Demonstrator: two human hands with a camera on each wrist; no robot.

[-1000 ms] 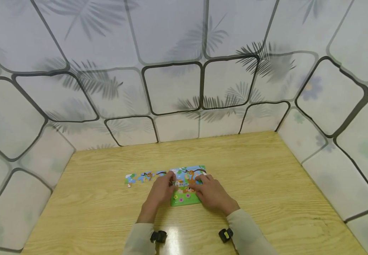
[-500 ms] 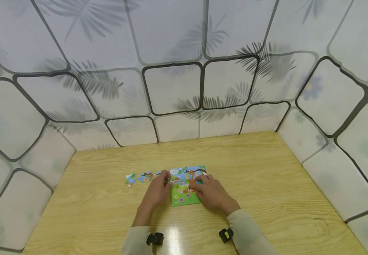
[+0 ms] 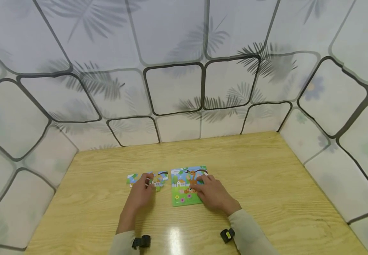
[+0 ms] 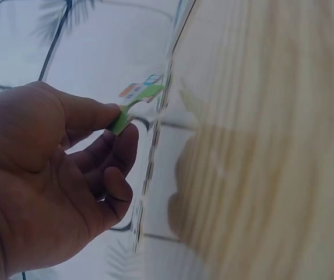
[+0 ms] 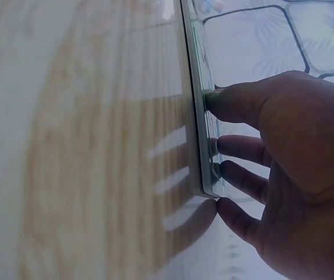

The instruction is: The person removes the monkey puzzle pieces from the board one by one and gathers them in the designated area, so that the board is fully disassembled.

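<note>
My left hand (image 3: 140, 195) pinches a jigsaw piece (image 4: 120, 121) between thumb and fingers. The piece is green at the bottom with a small house printed on it, and it is tilted over the tabletop in the left wrist view. Just beyond that hand lie the other picture pieces (image 3: 163, 175) in a short row, partly hidden by its fingers. To the right, my right hand (image 3: 215, 194) rests its thumb and fingertips on a flat square picture board (image 3: 180, 194) with a monkey, house and flowers. The right wrist view shows the fingers spread against the board's face.
A pale wooden table (image 3: 260, 177) bears the pieces and board. Patterned white wall panels (image 3: 177, 88) enclose its back and sides. Black wrist cameras (image 3: 227, 234) sit at both sleeves.
My left hand has drawn away from the board to the left, carrying a jigsaw piece over by the row of pieces. My right hand has stayed on the board.
</note>
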